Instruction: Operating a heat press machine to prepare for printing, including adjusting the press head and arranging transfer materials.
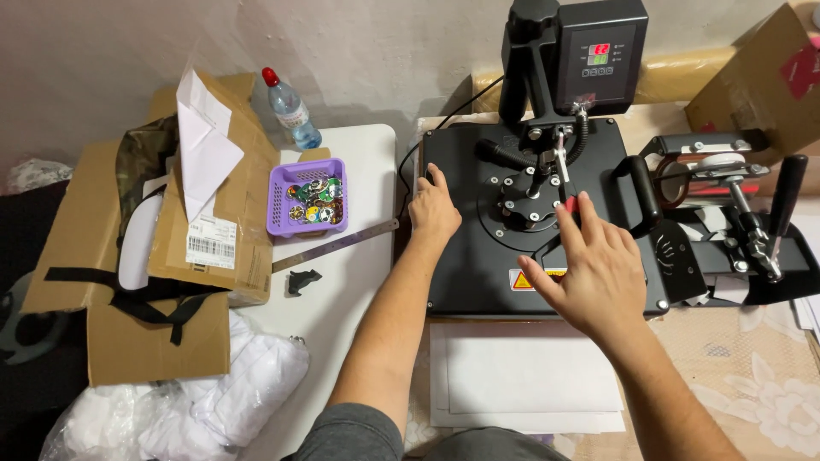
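Observation:
A black heat press [478, 256] stands in front of me with its flat top plate closed. My left hand [433, 207] rests on the plate's left edge, fingers curled over the rim. My right hand [591, 271] hovers over the plate's right front part with fingers spread, its fingertips near a small red knob [571, 203] on a thin metal rod. The control box [598, 53] with lit displays sits on the column behind. White sheets [525, 376] lie under the press's front edge.
A purple basket [286, 224] of round badges, a metal ruler [337, 245], a water bottle [291, 109] and open cardboard boxes [154, 239] sit at left. White fabric [231, 397] lies at lower left. A black mug-press attachment [726, 213] stands at right.

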